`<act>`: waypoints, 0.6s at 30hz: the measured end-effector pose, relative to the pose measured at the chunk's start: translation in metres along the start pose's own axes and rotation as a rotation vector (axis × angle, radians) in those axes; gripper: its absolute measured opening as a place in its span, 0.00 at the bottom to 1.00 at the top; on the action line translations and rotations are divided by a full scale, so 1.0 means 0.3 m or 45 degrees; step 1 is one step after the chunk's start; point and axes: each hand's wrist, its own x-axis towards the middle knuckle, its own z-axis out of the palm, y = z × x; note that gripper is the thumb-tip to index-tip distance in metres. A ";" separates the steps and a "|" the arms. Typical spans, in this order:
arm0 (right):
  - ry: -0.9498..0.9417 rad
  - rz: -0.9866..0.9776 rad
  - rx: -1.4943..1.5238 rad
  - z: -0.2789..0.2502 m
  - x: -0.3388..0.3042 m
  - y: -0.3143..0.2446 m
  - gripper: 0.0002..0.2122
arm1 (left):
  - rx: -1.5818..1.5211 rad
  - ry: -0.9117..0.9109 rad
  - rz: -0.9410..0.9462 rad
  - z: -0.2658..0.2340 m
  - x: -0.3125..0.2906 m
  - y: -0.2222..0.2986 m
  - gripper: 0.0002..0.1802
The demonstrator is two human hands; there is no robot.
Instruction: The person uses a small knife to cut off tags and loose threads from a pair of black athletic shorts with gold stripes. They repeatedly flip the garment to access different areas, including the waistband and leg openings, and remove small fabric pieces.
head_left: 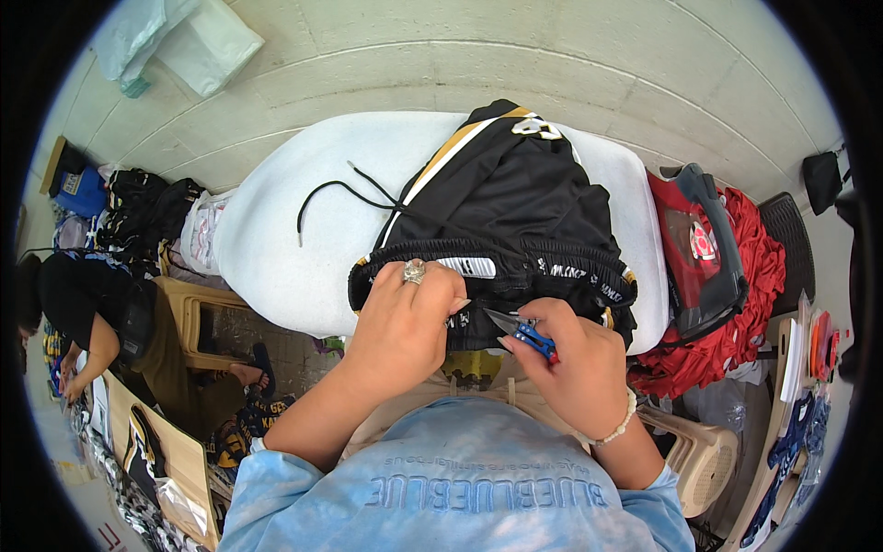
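Gripped in the right hand (581,363), blue-handled thread snips (536,341) point their blade toward the left hand (402,308), which grasps the elastic waistband (579,267) of black athletic shorts (515,189). Striped gold and white, the shorts lie on a white padded board (285,207), their black drawstring (318,189) trailing left. Whether the blade touches fabric is unclear.

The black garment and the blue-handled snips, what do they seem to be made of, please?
Black garment: probably synthetic fabric, softly shiny along its smooth folds; its gathered waistband looks elastic. Snips: blades apparently metal, grey and pointed; handle, bright blue, perhaps plastic or coated metal.
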 end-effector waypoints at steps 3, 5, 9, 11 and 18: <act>-0.001 0.025 -0.008 -0.005 0.000 -0.001 0.17 | -0.037 0.033 0.009 -0.008 0.004 -0.007 0.13; -0.010 0.083 0.013 -0.015 -0.005 -0.004 0.18 | -0.012 0.149 -0.014 -0.038 0.001 -0.035 0.13; 0.035 0.170 0.118 -0.033 -0.017 0.005 0.21 | 0.170 0.556 -0.323 -0.217 -0.040 -0.171 0.09; 0.084 0.188 0.287 -0.031 -0.020 0.018 0.21 | 0.477 0.807 -0.445 -0.347 -0.094 -0.246 0.04; 0.264 0.270 0.626 -0.043 -0.028 0.060 0.22 | 1.420 0.647 -1.038 -0.575 -0.369 -0.338 0.25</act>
